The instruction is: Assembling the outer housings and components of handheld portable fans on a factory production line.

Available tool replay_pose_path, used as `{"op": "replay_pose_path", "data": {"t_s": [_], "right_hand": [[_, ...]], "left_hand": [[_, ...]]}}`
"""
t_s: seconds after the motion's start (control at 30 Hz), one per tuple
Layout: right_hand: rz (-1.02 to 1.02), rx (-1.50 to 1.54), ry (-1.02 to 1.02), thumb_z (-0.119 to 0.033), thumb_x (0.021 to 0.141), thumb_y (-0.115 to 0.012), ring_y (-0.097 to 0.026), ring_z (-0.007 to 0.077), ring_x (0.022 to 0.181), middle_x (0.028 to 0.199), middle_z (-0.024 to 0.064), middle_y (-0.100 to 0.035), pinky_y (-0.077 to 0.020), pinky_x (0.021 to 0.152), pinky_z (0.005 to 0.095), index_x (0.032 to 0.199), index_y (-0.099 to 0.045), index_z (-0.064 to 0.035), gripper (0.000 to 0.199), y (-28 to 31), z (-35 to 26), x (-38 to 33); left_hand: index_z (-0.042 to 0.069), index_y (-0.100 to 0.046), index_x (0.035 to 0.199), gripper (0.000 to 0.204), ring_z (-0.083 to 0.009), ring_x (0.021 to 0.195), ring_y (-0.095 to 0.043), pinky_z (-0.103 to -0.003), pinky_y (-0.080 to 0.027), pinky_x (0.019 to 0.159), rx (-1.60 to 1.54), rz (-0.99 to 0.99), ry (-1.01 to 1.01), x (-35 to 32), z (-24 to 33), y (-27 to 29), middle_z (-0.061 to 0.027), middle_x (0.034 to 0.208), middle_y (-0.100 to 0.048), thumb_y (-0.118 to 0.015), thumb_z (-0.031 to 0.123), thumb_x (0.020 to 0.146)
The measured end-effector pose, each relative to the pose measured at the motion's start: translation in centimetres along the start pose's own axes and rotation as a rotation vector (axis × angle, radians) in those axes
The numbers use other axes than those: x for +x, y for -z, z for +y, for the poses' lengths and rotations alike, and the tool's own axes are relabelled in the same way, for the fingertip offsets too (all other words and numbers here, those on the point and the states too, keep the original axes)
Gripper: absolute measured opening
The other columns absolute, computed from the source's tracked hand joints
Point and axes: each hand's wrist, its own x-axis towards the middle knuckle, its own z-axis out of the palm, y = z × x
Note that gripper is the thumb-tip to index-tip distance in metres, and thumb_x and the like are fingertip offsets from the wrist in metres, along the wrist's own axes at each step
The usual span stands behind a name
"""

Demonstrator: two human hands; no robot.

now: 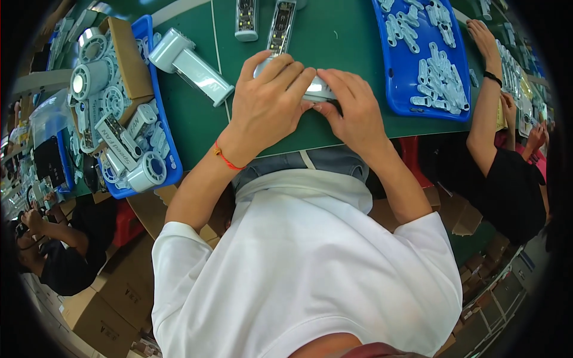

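Observation:
Over the green table, both my hands are closed around the white rounded head of a handheld fan [319, 89]. What seems to be its open handle [280, 30] stretches away from me, with a circuit board showing inside. My left hand [268, 98] covers most of the head, fingers bent over its top. From the other side my right hand [355, 107] grips the right end, thumb close to the left thumb. To the left lies a white fan [194, 68] with a closed handle. Beyond my hands is another open fan handle [246, 21] with its board exposed.
A blue tray [173, 155] on the left holds white fans and a cardboard box [128, 59]. At right, another blue tray [391, 95] carries many small white plastic parts [441, 77]. People sit working on both sides. Cartons [113, 304] stand on the floor lower left.

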Motion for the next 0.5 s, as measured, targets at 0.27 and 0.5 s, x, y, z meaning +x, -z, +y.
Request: {"op": "replay_pose_path", "data": {"t_s": [0.27, 0.5], "right_hand": [[0.045, -0.079, -0.055, -0.001, 0.060, -0.073, -0.053, 0.0292, 0.100, 0.110, 0.0112, -0.056, -0.0397, 0.084, 0.0368, 0.117, -0.052, -0.0056, 0.060, -0.3, -0.8, -0.1], [-0.014, 0.006, -0.070, -0.003, 0.064, -0.071, -0.053, 0.0294, 0.100, 0.109, 0.0113, -0.057, -0.0397, 0.084, 0.0365, 0.116, -0.053, -0.0043, 0.054, -0.9, -1.1, -0.7]], "left_hand": [[0.006, -0.058, 0.105, 0.049, -0.0182, 0.100, -0.052, -0.041, -0.037, 0.089, 0.103, -0.129, -0.056, 0.7, 0.1, 1.0, -0.0019, 0.095, -0.059, -0.073, 0.023, 0.061], [0.005, -0.060, 0.101, 0.044, -0.0192, 0.099, -0.052, -0.041, -0.037, 0.088, -0.032, -0.172, -0.047, -0.6, -0.9, 0.6, -0.0024, 0.096, -0.060, -0.072, 0.022, 0.062]]}}
